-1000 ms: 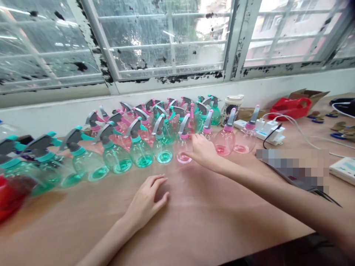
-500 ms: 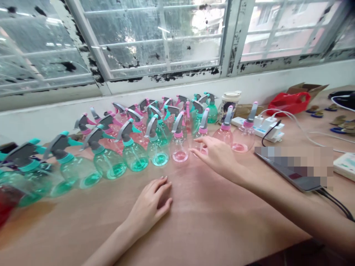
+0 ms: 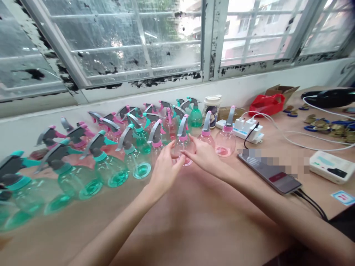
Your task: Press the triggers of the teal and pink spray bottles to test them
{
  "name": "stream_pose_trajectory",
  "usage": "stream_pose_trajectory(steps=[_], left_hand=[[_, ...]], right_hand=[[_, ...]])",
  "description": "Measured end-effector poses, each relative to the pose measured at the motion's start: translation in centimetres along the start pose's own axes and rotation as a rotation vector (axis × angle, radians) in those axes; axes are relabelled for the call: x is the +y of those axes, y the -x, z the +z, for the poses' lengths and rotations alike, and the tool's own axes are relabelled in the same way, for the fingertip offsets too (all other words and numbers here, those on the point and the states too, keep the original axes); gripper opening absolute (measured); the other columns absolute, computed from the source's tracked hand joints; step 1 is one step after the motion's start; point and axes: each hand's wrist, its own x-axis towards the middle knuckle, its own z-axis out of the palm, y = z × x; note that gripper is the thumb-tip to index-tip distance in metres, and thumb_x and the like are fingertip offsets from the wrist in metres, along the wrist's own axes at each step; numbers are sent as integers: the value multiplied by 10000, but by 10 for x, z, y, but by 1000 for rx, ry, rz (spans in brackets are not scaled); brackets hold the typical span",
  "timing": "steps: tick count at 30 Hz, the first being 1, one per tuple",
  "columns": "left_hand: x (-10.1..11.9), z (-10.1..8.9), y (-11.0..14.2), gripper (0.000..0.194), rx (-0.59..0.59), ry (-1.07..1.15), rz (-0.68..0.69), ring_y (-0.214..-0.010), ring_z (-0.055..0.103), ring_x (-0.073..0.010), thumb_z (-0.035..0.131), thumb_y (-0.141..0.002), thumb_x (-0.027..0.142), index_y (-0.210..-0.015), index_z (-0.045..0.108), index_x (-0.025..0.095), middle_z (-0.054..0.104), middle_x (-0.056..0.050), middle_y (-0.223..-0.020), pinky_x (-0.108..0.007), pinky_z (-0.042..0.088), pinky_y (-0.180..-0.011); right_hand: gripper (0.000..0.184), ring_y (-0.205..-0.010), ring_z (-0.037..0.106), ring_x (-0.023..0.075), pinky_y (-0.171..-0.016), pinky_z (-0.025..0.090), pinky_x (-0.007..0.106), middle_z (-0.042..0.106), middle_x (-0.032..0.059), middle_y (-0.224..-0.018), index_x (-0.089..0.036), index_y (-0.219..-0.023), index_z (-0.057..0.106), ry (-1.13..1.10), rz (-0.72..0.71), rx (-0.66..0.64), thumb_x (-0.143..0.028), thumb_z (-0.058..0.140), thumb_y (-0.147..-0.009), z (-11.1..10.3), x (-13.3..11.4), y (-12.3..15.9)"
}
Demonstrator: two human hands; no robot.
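Observation:
A clear pink spray bottle (image 3: 183, 138) with a grey trigger head stands upright in the front row, between my two hands. My left hand (image 3: 166, 164) curves round its left side, thumb across the front. From the right, my right hand (image 3: 203, 153) closes on the same bottle, its thumb near the left one. Their far fingertips are partly hidden. Just left is another pink spray bottle (image 3: 156, 142), partly covered by my left hand. Behind my right hand stand a pink spray bottle (image 3: 206, 136) and, further right, another pink bottle (image 3: 226, 138).
Several green spray bottles (image 3: 111, 170) line the front left, with more pink and green ones behind. A patterned cup (image 3: 212, 111), a white power strip (image 3: 248, 131), a red bag (image 3: 267, 104), a phone (image 3: 269, 173) and a white box (image 3: 331, 166) occupy the right.
My left hand has risen from the table to the pink spray bottle, and my right hand has closed in on it. The view has shifted right.

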Motion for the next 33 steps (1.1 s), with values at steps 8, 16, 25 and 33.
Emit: stream_pose_trajectory(steps=[8,16,25,33], left_hand=[[9,7,-3,738,-156,-163,-99,-1258,552,-370,525,-907,425,-1511,267,89,411,-236,-1509,-518,432,-1024],[31,-29,67,629,-242,-430,-175,-940,716,-304,477,-907,457,-1462,357,188,572,-155,-1394,-466,528,-848],[26,-68,89,727,-94,-261,-120,-1039,644,-304,639,-787,593,-1390,432,246,655,-103,-1211,-435,509,-855],[10,-49,90,231,43,193,-5,-536,406,-105,574,-780,252,-1008,592,220,422,74,-617,-223,394,-533]], right_hand=[[626,-1001,680,306,-842,525,433,622,178,-1297,-139,-1427,454,11,19,-117,-226,662,-843,-9,1,11],[643,-886,703,276,-777,568,456,588,172,-1345,-150,-1445,408,-39,-103,-260,-376,643,-891,-35,-24,79],[825,-1089,660,331,-815,598,464,585,204,-1337,-136,-1452,371,-91,-355,-246,-544,698,-814,-22,-54,123],[731,-1245,569,291,-1008,508,433,566,177,-1385,-141,-1437,430,-188,-462,-427,-563,620,-871,-28,-46,110]])
